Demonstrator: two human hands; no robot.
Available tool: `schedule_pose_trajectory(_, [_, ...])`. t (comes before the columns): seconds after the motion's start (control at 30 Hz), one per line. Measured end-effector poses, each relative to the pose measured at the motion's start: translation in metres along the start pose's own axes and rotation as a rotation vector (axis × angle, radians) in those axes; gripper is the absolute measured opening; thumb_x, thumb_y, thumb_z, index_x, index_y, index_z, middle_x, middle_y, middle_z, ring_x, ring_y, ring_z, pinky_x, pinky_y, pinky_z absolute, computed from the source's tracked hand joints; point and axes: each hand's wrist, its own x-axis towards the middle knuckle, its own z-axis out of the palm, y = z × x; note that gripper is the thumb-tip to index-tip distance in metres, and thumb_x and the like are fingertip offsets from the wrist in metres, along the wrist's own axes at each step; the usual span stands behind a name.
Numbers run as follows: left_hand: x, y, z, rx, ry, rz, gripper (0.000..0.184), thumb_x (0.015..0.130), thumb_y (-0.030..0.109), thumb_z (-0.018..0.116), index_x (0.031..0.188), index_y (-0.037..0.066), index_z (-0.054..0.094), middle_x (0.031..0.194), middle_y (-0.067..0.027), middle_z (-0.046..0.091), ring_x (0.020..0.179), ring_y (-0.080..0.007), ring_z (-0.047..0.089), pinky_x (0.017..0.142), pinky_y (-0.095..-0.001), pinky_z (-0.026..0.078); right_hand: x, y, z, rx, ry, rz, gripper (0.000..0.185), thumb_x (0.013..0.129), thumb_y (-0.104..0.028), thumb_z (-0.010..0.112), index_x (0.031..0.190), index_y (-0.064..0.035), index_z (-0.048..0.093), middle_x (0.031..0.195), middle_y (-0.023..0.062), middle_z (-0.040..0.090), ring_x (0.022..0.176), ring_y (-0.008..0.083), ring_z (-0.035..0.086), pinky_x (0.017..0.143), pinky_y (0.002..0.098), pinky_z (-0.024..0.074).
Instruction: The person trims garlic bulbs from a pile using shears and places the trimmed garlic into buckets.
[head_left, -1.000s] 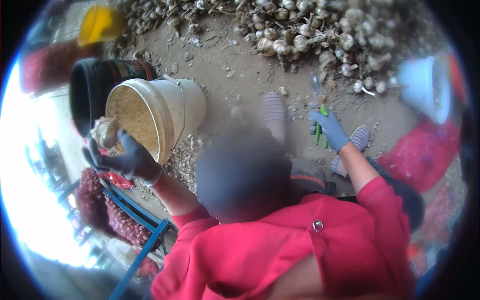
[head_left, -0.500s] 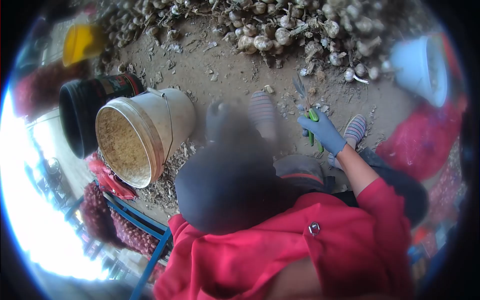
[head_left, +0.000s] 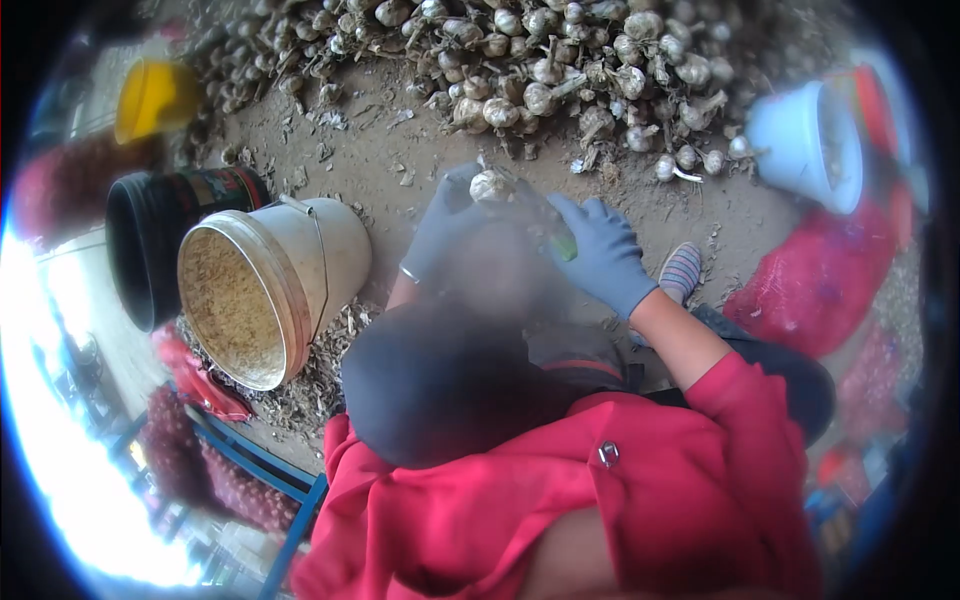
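My left hand [head_left: 442, 228], in a grey glove, is closed on a garlic bulb [head_left: 492, 186] in front of my knees. My right hand [head_left: 608, 252], gloved too, is wrapped round green-handled shears [head_left: 565, 244], back of the hand uppermost. The shears' blades point toward the bulb, but a blurred smudge in the middle of the view hides most of them. Whether the blades touch the bulb or its stem I cannot tell. Beyond both hands lies a big heap of garlic [head_left: 540, 75] with dry stems.
To the left a white bucket [head_left: 335, 255] lies tipped, pale crumbly material inside, beside a black bucket [head_left: 135, 255]. A yellow bucket [head_left: 150, 100] stands farther back. At right are a light blue bucket [head_left: 800, 140] and a pink mesh sack [head_left: 815, 285]. Blue metal frame [head_left: 298, 530] at lower left.
My left hand has come up with a garlic bulb in it. My right hand has moved left with the shears, closer to the left hand. The view has shifted slightly.
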Motion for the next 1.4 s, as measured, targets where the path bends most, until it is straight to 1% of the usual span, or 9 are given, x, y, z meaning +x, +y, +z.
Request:
schedule_pose_trajectory(0.23, [0.003, -0.014, -0.017, 0.05, -0.014, -0.13, 0.054, 0.079, 0.009, 0.073, 0.126, -0.001, 0.048, 0.116, -0.0088, 0.059, 0.104, -0.0186, 0.059, 0.092, -0.0318, 0.048, -0.001, -0.001, -0.004, -0.103, 0.078, -0.094, 0.055, 0.08, -0.033, 0.064, 0.13, -0.0179, 0.047, 0.097, 0.0167, 0.055, 0.089, 0.035, 0.058, 0.08, 0.045, 0.045])
schedule_pose_trajectory(0.43, [-0.008, -0.006, -0.002, 0.005, -0.04, -0.176, 0.054, 0.079, 0.019, 0.076, 0.123, 0.0, 0.05, 0.111, -0.0082, 0.061, 0.1, -0.0175, 0.059, 0.089, -0.0316, 0.047, -0.01, 0.002, -0.005, -0.098, 0.019, -0.138, 0.051, 0.082, -0.032, 0.062, 0.128, -0.0139, 0.048, 0.086, 0.0189, 0.061, 0.075, 0.0364, 0.063, 0.066, 0.0471, 0.0489])
schedule_pose_trajectory(0.63, [-0.007, -0.009, -0.002, -0.131, -0.15, -0.152, 0.058, 0.082, 0.029, 0.072, 0.127, 0.003, 0.047, 0.111, -0.0077, 0.06, 0.099, -0.0169, 0.058, 0.089, -0.0333, 0.046, -0.004, 0.019, 0.004, 0.101, -0.117, -0.115, 0.044, 0.085, -0.029, 0.059, 0.125, -0.0119, 0.049, 0.077, 0.0221, 0.064, 0.073, 0.0372, 0.065, 0.062, 0.049, 0.0495])
schedule_pose_trajectory(0.83, [-0.002, 0.003, 0.002, -0.279, -0.072, -0.124, 0.046, 0.086, 0.023, 0.065, 0.126, 0.012, 0.045, 0.12, -0.0124, 0.055, 0.108, -0.0186, 0.055, 0.09, -0.0357, 0.046, 0.002, 0.012, 0.007, 0.563, -0.096, 0.302, 0.045, 0.082, -0.036, 0.059, 0.123, -0.0182, 0.053, 0.092, 0.0186, 0.065, 0.086, 0.0372, 0.064, 0.077, 0.0444, 0.0509])
schedule_pose_trajectory(0.97, [0.008, -0.003, -0.001, -0.181, 0.122, -0.106, 0.031, 0.092, 0.022, 0.058, 0.12, 0.009, 0.049, 0.119, -0.0123, 0.057, 0.107, -0.0231, 0.059, 0.088, -0.0389, 0.051, -0.009, 0.028, 0.009, 0.516, -0.17, 0.341, 0.053, 0.08, -0.039, 0.06, 0.127, -0.0173, 0.05, 0.1, 0.0189, 0.064, 0.095, 0.0363, 0.062, 0.084, 0.0436, 0.0488])
schedule_pose_trajectory(1.07, [0.028, -0.036, -0.037, -0.23, 0.113, 0.008, 0.027, 0.093, 0.025, 0.058, 0.113, 0.008, 0.053, 0.111, -0.01, 0.061, 0.1, -0.0218, 0.062, 0.082, -0.0354, 0.054, -0.024, 0.026, 0.011, 0.44, -0.178, 0.306, 0.058, 0.079, -0.038, 0.06, 0.131, -0.0161, 0.047, 0.109, 0.0195, 0.061, 0.099, 0.0369, 0.061, 0.086, 0.0437, 0.0479])
schedule_pose_trajectory(1.1, [0.026, -0.029, -0.027, -0.188, 0.133, 0.016, 0.027, 0.092, 0.029, 0.061, 0.108, 0.007, 0.057, 0.099, -0.0061, 0.064, 0.092, -0.0182, 0.063, 0.076, -0.0323, 0.054, -0.028, 0.023, 0.015, 0.404, -0.161, 0.284, 0.059, 0.079, -0.038, 0.06, 0.132, -0.0157, 0.046, 0.112, 0.0197, 0.06, 0.101, 0.037, 0.06, 0.087, 0.0436, 0.0476])
schedule_pose_trajectory(1.17, [0.027, -0.029, -0.025, -0.146, 0.146, 0.006, 0.026, 0.091, 0.028, 0.062, 0.106, 0.006, 0.057, 0.095, -0.0048, 0.063, 0.086, -0.0161, 0.061, 0.075, -0.0321, 0.053, -0.031, 0.021, 0.024, 0.39, -0.169, 0.243, 0.064, 0.078, -0.038, 0.06, 0.135, -0.0138, 0.042, 0.12, 0.0204, 0.056, 0.105, 0.0373, 0.058, 0.088, 0.044, 0.047])
schedule_pose_trajectory(1.4, [0.013, -0.027, -0.005, 0.094, 0.233, -0.103, 0.023, 0.087, 0.02, 0.068, 0.095, 0.002, 0.056, 0.089, -0.0049, 0.06, 0.076, -0.0137, 0.058, 0.076, -0.0339, 0.05, -0.008, -0.01, 0.023, 0.467, -0.143, 0.317, 0.048, 0.08, -0.038, 0.059, 0.117, -0.0074, 0.054, 0.095, 0.0216, 0.064, 0.089, 0.0379, 0.063, 0.08, 0.0458, 0.0487])
